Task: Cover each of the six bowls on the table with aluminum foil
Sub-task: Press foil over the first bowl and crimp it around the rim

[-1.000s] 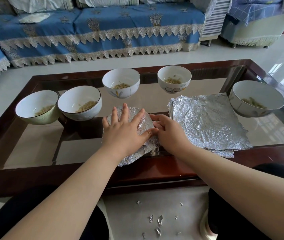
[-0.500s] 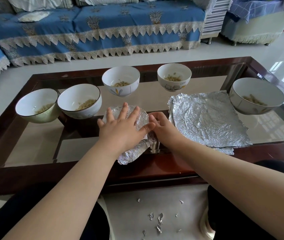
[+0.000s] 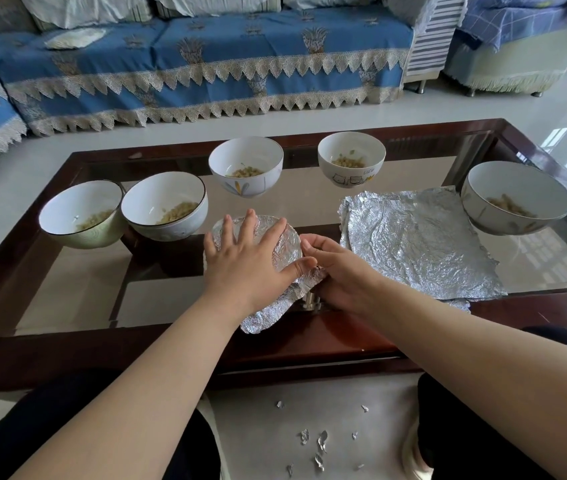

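Observation:
A bowl wrapped in crinkled foil [image 3: 283,244] stands near the table's front edge. My left hand [image 3: 247,265] lies flat on top of the foil, fingers spread. My right hand [image 3: 339,271] cups the bowl's right side, its fingers curled round the foil at the rim. Several uncovered white bowls with grain stand around: two at the left [image 3: 81,213] [image 3: 166,206], two at the back [image 3: 245,166] [image 3: 351,159], one at the right [image 3: 515,197]. A stack of flat foil sheets [image 3: 417,244] lies right of my hands.
The glass table has a dark wooden frame [image 3: 327,341]. Small foil scraps [image 3: 316,441] lie on the floor between my knees. A blue-covered sofa [image 3: 205,64] stands beyond the table.
My left hand has shifted slightly left on the foil top. My right hand's fingers have curled more tightly against the foil at the bowl's right side.

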Available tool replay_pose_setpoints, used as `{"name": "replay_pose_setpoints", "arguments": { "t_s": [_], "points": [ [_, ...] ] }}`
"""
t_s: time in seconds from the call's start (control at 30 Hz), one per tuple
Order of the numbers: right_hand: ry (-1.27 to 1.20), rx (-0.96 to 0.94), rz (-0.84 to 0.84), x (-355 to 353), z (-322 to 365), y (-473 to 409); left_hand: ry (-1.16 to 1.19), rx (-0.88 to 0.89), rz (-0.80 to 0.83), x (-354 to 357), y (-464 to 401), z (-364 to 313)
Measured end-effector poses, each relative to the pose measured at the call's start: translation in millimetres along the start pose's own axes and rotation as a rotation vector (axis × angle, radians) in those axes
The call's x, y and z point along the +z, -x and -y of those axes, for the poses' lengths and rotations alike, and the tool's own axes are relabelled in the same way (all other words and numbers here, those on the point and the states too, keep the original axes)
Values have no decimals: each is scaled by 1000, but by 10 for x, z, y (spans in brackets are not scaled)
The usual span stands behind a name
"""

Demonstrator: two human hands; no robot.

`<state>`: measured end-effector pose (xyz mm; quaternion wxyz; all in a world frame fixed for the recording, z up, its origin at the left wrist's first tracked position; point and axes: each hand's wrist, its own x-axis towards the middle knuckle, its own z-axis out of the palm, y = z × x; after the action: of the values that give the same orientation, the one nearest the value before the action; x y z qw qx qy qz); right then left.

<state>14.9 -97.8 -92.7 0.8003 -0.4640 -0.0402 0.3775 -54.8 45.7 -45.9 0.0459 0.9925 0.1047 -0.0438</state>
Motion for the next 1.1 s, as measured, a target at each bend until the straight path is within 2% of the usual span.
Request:
{"name": "replay_pose_setpoints", "arguments": {
  "t_s": [0.17, 0.47, 0.8, 0.9, 1.1],
  "points": [
    [-35, -10, 80, 15, -10, 23, 2, -3, -10, 16, -2, 3],
    [-15, -81, -71, 14, -65, 1, -5, -7, -19, 25, -7, 3],
    [3, -167, -164, 57, -104, -1, -5, -12, -5, -2, -2, -3],
    [-43, -144, -136, 71, -85, 15, -6, -16, -8, 8, 2, -9],
    [-58, 54, 31, 45, -8, 45, -6, -19, -16, 14, -10, -12]
  ]
}}
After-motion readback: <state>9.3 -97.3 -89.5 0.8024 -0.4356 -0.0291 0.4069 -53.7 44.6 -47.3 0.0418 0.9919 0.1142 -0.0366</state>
